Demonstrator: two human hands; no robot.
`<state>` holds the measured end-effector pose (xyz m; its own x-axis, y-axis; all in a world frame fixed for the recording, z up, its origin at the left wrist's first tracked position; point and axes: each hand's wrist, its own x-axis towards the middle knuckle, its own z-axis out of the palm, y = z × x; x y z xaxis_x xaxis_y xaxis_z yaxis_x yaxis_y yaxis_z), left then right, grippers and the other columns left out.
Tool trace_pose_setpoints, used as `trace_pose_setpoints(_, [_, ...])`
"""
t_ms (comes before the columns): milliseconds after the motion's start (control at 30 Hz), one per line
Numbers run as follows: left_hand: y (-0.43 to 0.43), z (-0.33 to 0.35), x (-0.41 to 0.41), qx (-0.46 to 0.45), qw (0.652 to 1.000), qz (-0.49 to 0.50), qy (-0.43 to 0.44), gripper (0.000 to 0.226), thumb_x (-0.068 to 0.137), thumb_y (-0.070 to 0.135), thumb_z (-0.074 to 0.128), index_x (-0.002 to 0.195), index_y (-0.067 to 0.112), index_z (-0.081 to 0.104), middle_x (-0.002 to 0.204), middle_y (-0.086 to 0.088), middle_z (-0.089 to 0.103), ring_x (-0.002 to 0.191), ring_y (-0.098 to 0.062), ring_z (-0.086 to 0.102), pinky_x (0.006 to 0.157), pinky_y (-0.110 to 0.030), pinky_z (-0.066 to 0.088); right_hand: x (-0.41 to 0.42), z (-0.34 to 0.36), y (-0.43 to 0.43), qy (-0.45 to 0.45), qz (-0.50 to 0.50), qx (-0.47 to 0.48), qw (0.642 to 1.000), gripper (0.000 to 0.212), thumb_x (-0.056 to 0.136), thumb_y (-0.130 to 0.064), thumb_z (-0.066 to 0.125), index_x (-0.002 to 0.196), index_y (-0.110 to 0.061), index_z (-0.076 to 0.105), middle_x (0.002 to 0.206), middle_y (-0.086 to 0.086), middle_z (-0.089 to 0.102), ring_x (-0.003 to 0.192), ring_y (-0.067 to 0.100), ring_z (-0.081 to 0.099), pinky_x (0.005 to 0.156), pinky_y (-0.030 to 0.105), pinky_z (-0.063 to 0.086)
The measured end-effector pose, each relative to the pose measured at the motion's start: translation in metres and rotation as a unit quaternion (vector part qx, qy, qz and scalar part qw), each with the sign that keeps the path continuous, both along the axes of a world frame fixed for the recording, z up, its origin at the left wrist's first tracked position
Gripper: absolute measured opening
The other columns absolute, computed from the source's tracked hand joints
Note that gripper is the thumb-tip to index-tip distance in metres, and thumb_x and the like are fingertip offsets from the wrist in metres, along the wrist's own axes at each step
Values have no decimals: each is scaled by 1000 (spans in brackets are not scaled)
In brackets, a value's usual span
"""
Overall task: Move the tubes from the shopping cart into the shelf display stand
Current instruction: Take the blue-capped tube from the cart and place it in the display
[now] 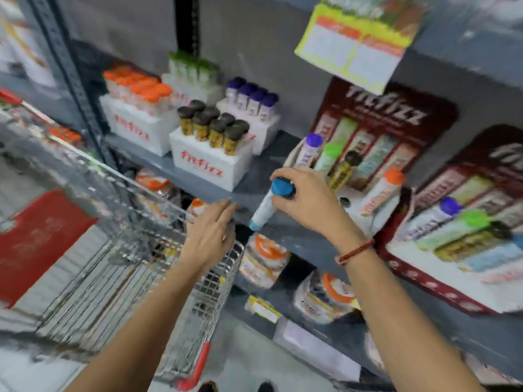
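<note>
My right hand (310, 199) grips a pale tube with a blue cap (268, 203) by its cap end, tilted, in front of the grey shelf edge. Just right of it stands a dark red cardboard display stand (379, 114) with purple, green, black and orange capped tubes (329, 157) slotted in. My left hand (212, 233) hovers with fingers spread over the wire shopping cart (119, 250), holding nothing. The picture is blurred by motion.
White foam blocks (209, 165) on the grey shelf (268, 171) hold rows of orange, green, purple and black capped tubes. A second red display stand (464, 222) sits far right. Orange-lidded jars (266, 258) fill the lower shelf. A yellow-edged price card (353, 49) hangs above.
</note>
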<state>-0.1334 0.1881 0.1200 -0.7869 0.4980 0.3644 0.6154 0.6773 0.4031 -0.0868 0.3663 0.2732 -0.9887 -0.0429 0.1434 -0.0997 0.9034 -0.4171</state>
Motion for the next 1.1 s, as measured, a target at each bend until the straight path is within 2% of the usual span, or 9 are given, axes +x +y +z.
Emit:
trace_pose_setpoints(100, [36, 7, -4, -7, 998, -61, -6, 47, 85, 22, 35, 117, -3, 56, 117, -24, 60, 106, -38, 57, 85, -48, 50, 14, 35, 26, 33, -32, 11, 999, 28, 71, -14, 68, 99, -12, 68, 97, 9, 69, 91, 23, 59, 76, 21, 38])
trace_pose_setpoints(267, [84, -6, 2, -43, 987, -153, 3, 45, 91, 29, 34, 117, 4, 59, 120, -15, 62, 109, -31, 58, 91, -41, 46, 37, 65, 58, 27, -66, 7, 997, 23, 74, -9, 64, 97, -7, 66, 94, 11, 67, 75, 24, 62, 72, 41, 53])
trace_pose_setpoints(400, [93, -16, 7, -81, 983, -166, 5, 65, 97, 43, 13, 117, 5, 61, 121, -13, 63, 112, -29, 57, 97, -38, 31, 42, 67, 85, -6, -88, 14, 996, 29, 78, -11, 64, 107, -11, 65, 109, 12, 67, 92, 26, 65, 80, 34, 54])
trace_pose_setpoints(567, [90, -20, 4, -92, 981, -169, 8, 65, 96, 46, 13, 125, 8, 55, 128, -11, 58, 120, -26, 50, 102, -37, 27, 38, 72, 112, -68, -104, 45, 991, 40, 87, -16, 58, 127, -16, 55, 129, 9, 58, 116, 24, 54, 75, 14, 32])
trace_pose_setpoints(700, [89, -20, 6, -94, 981, -170, 10, 65, 95, 48, 14, 126, 7, 54, 129, -12, 56, 122, -26, 49, 103, -37, 25, 35, 73, 121, -77, -127, 13, 989, 30, 85, -19, 63, 115, -15, 62, 119, 13, 61, 93, 22, 59, 70, 22, 45])
trace_pose_setpoints(833, [89, -21, 5, -94, 981, -171, 17, 66, 94, 51, 16, 129, 7, 51, 132, -12, 54, 125, -25, 46, 105, -36, 21, 26, 65, 130, -61, -183, 23, 981, 38, 82, -35, 67, 109, -8, 60, 106, 10, 53, 100, 21, 48, 73, 26, 37])
trace_pose_setpoints(900, [89, -21, 5, -90, 981, -170, 20, 66, 94, 52, 17, 129, 8, 51, 133, -11, 53, 125, -25, 45, 105, -37, 21, 20, 61, 133, -39, -219, 8, 975, 28, 81, -37, 67, 81, -12, 55, 102, 8, 49, 76, 18, 50, 59, 23, 36])
trace_pose_setpoints(967, [89, -21, 6, -85, 981, -172, 21, 66, 93, 53, 18, 128, 8, 52, 132, -11, 54, 125, -25, 45, 105, -37, 22, 12, 56, 137, 0, -246, 10, 969, 42, 79, -36, 67, 58, -18, 36, 92, 8, 46, 55, 15, 42, 45, 21, 27])
trace_pose_setpoints(1100, [88, -21, 6, -87, 981, -172, 14, 66, 93, 54, 18, 131, 10, 49, 135, -10, 51, 128, -23, 42, 107, -33, 14, 1, 54, 133, 27, -288, 84, 953, 44, 78, -47, 66, 63, -15, 42, 79, 8, 49, 70, 25, 49, 60, 28, 39])
